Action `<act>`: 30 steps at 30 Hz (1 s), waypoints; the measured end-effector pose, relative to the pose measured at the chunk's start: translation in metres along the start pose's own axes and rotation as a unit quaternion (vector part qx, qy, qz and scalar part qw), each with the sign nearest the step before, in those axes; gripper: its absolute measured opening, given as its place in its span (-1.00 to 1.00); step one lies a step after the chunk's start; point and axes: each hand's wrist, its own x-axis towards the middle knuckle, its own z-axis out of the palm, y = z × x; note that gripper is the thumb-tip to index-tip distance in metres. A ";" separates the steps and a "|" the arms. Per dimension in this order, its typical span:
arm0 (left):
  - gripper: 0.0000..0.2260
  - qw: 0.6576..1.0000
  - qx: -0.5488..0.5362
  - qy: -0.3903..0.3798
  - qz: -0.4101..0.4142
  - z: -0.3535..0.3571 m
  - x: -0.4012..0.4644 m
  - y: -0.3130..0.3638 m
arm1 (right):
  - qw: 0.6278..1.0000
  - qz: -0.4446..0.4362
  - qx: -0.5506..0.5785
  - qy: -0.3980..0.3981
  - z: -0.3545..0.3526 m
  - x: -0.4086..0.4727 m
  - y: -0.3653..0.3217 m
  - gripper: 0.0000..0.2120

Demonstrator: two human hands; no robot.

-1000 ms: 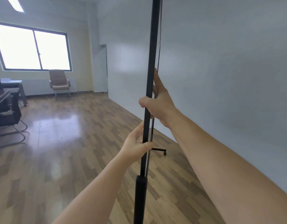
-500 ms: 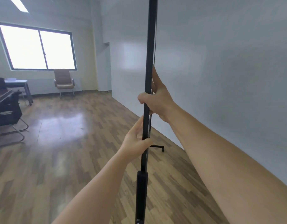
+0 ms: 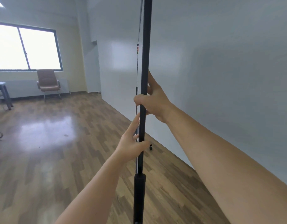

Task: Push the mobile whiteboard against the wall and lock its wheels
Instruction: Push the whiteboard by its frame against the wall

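I see the mobile whiteboard edge-on: its black side post [image 3: 145, 50] runs from top to bottom of the view, with a thicker sleeve [image 3: 139, 191] low down. My right hand [image 3: 153, 101] is wrapped around the post at mid height. My left hand [image 3: 133, 143] grips it just below, thumb on the near side. The board's thin edge [image 3: 137, 70] shows left of the post. A far caster wheel [image 3: 150, 147] sits on the floor close to the white wall [image 3: 220, 78] on the right. The near wheels are out of view.
A wood-pattern floor [image 3: 50, 151] spreads to the left. A brown chair [image 3: 48, 83] stands under the window [image 3: 26, 47] at the far end. The corner of a grey table [image 3: 2, 92] shows at the left edge.
The view has swung left, so the post now sits further right and the board's edge shows left of it. Both hands keep their grip at the same heights.
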 end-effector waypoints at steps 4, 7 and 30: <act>-0.04 1.000 0.014 0.012 -0.010 0.017 0.050 -0.009 | 1.000 0.000 -0.003 -0.009 -0.020 0.045 0.031 -0.02; -0.05 0.999 0.013 0.025 -0.016 0.026 0.080 -0.017 | 1.000 -0.006 0.004 -0.017 -0.034 0.073 0.051 -0.02; -0.03 0.993 0.027 0.107 -0.035 0.144 0.392 -0.089 | 0.992 -0.038 0.067 -0.103 -0.176 0.340 0.245 -0.01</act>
